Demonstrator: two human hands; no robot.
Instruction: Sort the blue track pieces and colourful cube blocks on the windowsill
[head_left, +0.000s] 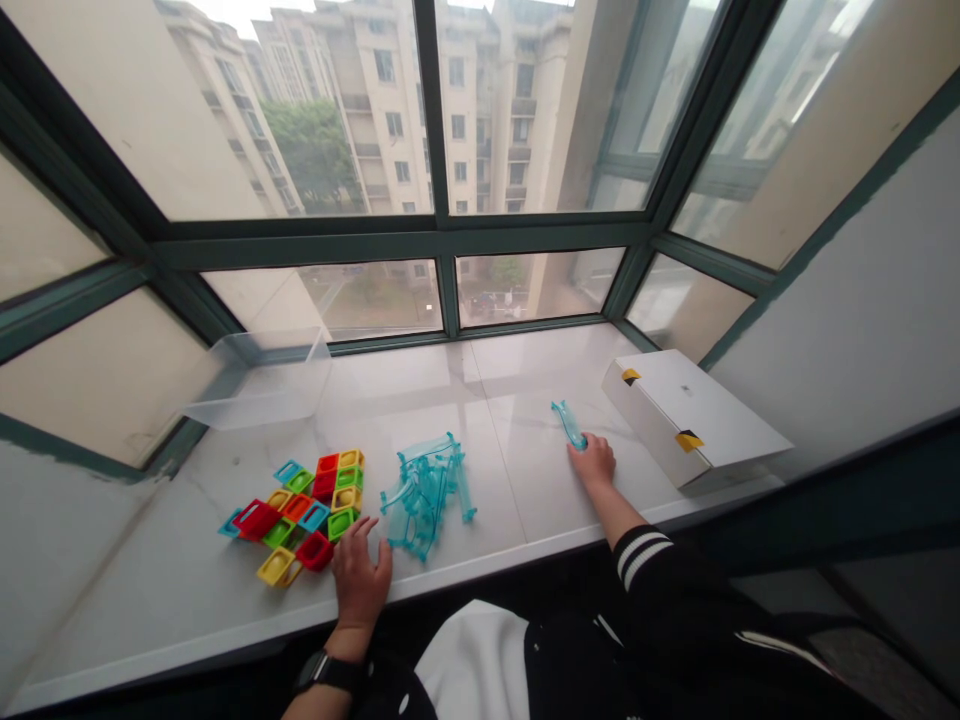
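Translucent blue piece point(568, 423): a single one lies apart from the others on the right part of the window ledge point(517, 400), with its near end in the right hand point(594, 461), whose fingers are closed on it. It is slim, long and glossy, see-through turquoise plastic, slanting away from the hand, with small projections at its far end.

One heap of similar blue pieces point(424, 487) sits in the middle; they overlap too much to count. To its left is one cluster of coloured blocks point(298, 507), showing at least four yellow, four green, three red, three blue and one orange. The left hand point(361, 568) is just beside this cluster, fingers loosely spread and gripping nothing; whether they touch a block, I cannot tell.

Behind the cluster stands one clear container point(259, 385); at the far right, one white box point(701, 410) bears two yellow-and-black tabs.
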